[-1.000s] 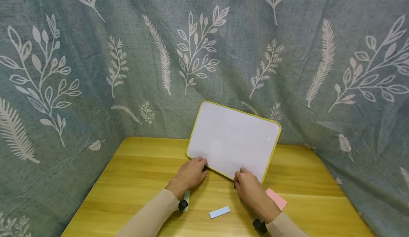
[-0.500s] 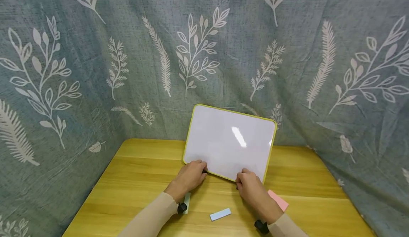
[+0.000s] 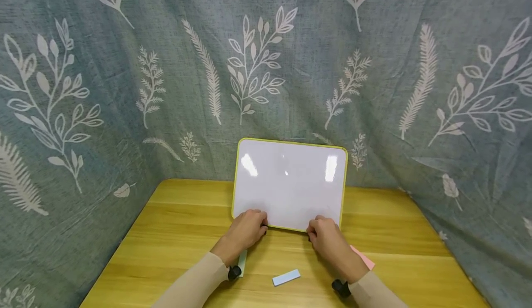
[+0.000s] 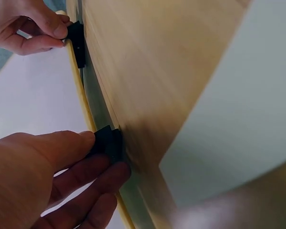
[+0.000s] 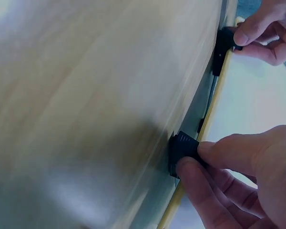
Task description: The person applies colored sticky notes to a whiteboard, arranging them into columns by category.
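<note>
A whiteboard with a thin yellow frame stands tilted back on the table, facing me. At its lower edge, left of the middle, my left hand pinches a black plastic clip between thumb and fingers. Farther right along that edge, my right hand pinches a second black plastic clip. Both clips sit against the yellow frame, close to the tabletop. Whether they are fastened to the frame, I cannot tell.
A light blue strip lies on the wooden table between my forearms. The pale green strip is partly behind my left wrist, and a pink pad is partly behind my right. A patterned curtain encloses the table.
The whiteboard has turned from a clear slant to nearly level, its top right corner moving left. Light reflections have appeared on its surface. Both hands have kept their grip and barely shifted.
</note>
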A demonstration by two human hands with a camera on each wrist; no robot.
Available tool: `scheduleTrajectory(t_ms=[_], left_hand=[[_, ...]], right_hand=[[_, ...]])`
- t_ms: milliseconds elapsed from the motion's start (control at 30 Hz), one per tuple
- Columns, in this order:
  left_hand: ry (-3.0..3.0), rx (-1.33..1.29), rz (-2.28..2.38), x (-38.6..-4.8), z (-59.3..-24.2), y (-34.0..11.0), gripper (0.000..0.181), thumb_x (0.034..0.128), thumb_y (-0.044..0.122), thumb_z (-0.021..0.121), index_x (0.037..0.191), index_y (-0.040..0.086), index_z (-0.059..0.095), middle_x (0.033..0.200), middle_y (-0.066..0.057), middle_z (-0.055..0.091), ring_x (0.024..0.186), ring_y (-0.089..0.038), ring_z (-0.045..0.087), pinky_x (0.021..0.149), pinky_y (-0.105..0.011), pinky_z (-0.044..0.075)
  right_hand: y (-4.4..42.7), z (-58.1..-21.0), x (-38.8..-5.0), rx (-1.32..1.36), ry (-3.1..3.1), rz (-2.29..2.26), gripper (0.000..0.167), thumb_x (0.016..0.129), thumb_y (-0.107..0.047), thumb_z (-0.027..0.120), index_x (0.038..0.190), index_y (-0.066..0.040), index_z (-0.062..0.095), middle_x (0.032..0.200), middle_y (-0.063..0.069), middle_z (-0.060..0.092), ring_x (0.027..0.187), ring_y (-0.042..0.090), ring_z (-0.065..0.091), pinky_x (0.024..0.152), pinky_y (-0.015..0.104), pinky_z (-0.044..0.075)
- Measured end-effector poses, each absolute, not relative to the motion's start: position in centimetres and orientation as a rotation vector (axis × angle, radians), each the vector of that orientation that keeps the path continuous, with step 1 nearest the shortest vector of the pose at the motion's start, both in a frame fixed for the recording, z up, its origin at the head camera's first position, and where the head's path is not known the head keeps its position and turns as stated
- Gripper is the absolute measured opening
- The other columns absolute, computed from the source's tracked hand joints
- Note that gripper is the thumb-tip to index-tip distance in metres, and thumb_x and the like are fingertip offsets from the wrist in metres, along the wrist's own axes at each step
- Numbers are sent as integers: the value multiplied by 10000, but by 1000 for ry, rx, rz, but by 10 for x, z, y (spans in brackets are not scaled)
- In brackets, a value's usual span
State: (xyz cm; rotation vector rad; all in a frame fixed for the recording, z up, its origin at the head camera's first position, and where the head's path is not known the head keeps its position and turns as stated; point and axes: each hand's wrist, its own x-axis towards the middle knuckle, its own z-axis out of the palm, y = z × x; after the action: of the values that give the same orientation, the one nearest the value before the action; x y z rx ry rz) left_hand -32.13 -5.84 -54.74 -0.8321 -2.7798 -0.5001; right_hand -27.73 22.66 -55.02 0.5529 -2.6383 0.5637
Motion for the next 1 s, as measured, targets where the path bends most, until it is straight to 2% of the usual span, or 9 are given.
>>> scheduleTrajectory(t_ms=[500,1000], left_hand=[[-2797,-818,-580,-307,-547,-61,128,1027,108,905,937,144,822,919,4,804,823,-117,719,748,-270,610],[-2809,-810,-654,-298,-545,-64,105,1023,106,908,945,137,845,913,6,821,784,-66,662,734,-250,595]], right_hand=[[230,-554,-283,542,-2620,598,203,852,160,871,857,-43,881,830,70,776,790,243,769,704,281,632],[228,-551,-279,504,-2645,606,206,842,133,889,817,-69,857,794,45,746,733,146,692,660,250,576]])
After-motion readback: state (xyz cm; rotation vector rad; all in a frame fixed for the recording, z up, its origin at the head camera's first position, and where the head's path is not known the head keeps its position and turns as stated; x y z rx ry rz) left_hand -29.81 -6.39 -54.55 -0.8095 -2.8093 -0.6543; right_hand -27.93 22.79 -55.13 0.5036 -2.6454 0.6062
